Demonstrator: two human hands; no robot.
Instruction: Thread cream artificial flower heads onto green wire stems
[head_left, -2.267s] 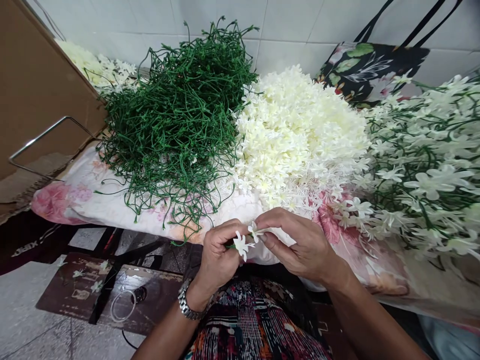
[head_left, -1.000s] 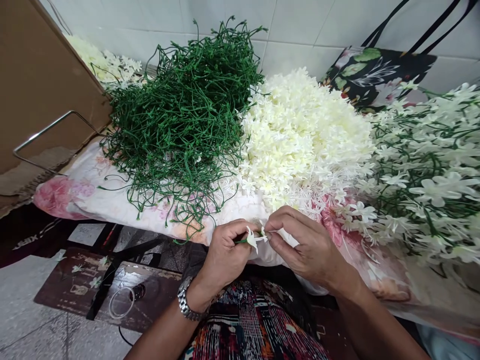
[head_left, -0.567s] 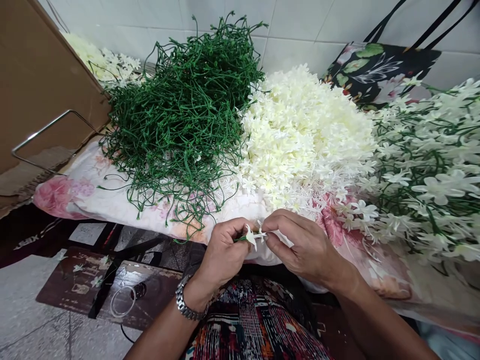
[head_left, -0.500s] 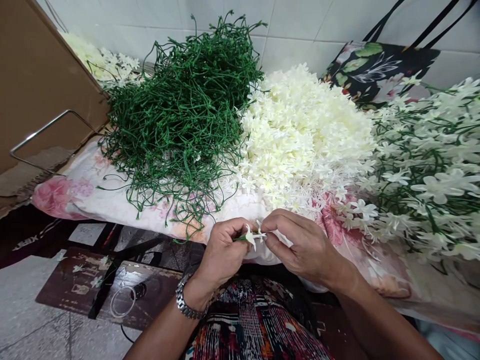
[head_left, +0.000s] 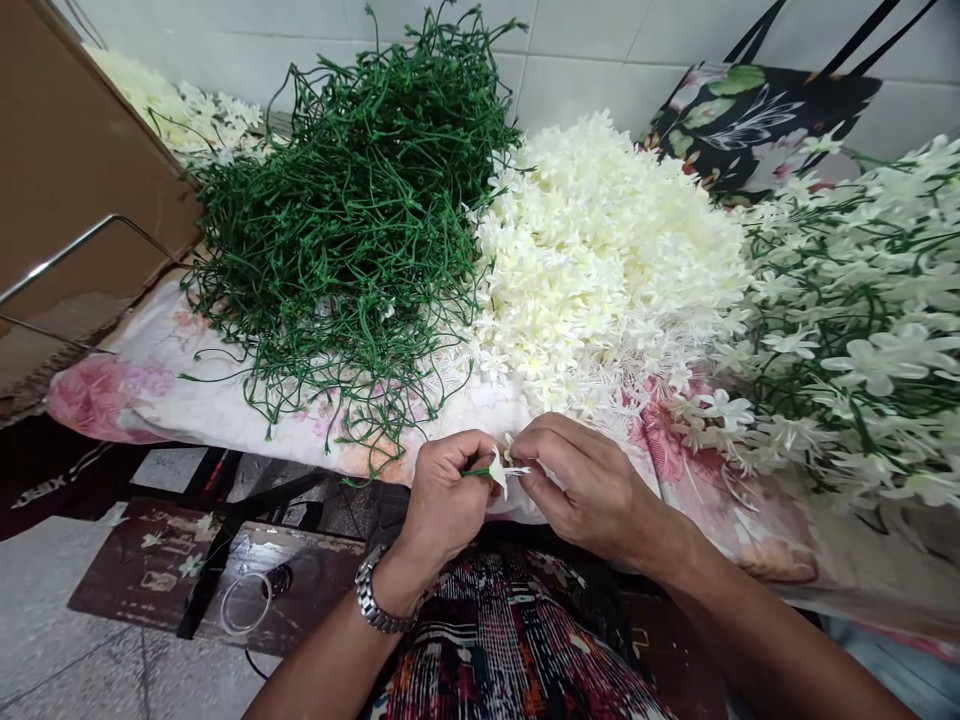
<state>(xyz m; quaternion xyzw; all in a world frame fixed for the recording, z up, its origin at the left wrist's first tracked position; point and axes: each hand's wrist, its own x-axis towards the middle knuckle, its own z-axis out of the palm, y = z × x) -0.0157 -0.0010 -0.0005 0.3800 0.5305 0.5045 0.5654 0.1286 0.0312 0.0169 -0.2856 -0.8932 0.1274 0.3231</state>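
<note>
Flower (head_left: 497, 474), near side of the white pile (head_left: 607, 260): left hand (head_left: 448, 490) closed round its stem (head_left: 476, 472), right hand (head_left: 583, 482) pinched at its tip (contact partly hidden). Risk: tearing, should either pull hard.

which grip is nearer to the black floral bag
Right: the right grip is left of and nearer the camera than the black floral bag, with white flowers between; the left grip is farther left.

A black floral bag (head_left: 757, 122) sits by the white tiled wall (head_left: 585, 80), brown cardboard (head_left: 82, 150) stands at left behind a bent metal rod (head_left: 37, 270), and a pale ring (head_left: 224, 605) lies on a brown board (head_left: 319, 570).
</note>
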